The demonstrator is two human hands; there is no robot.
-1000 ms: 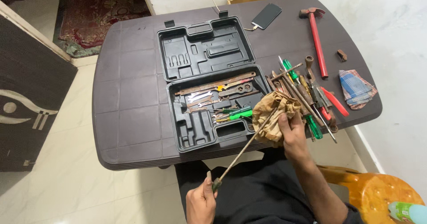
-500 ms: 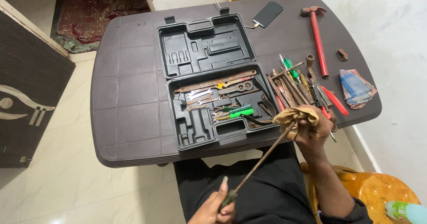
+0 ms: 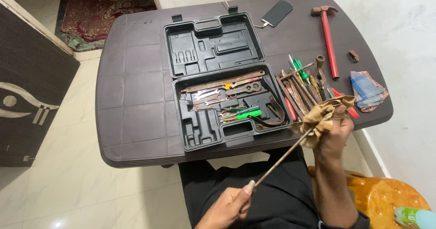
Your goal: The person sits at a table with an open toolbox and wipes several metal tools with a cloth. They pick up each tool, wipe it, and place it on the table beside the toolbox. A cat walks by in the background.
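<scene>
The left hand (image 3: 229, 206) is clamped on the handle of a long rusty screwdriver (image 3: 286, 154), low at 6 o'clock. Its shaft slants toward 2 o'clock into a tan rag (image 3: 323, 118) pinched around the tip by the right hand (image 3: 334, 136). Wiping looks underway; next, a firm stroke along the shaft beside the open black toolbox (image 3: 218, 79).

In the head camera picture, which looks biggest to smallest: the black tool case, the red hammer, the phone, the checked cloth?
1. Open black plastic tool case
2. Red-handled hammer
3. Dark flat phone and folded blue checked cloth: these look about alike, so no ranking.
</scene>
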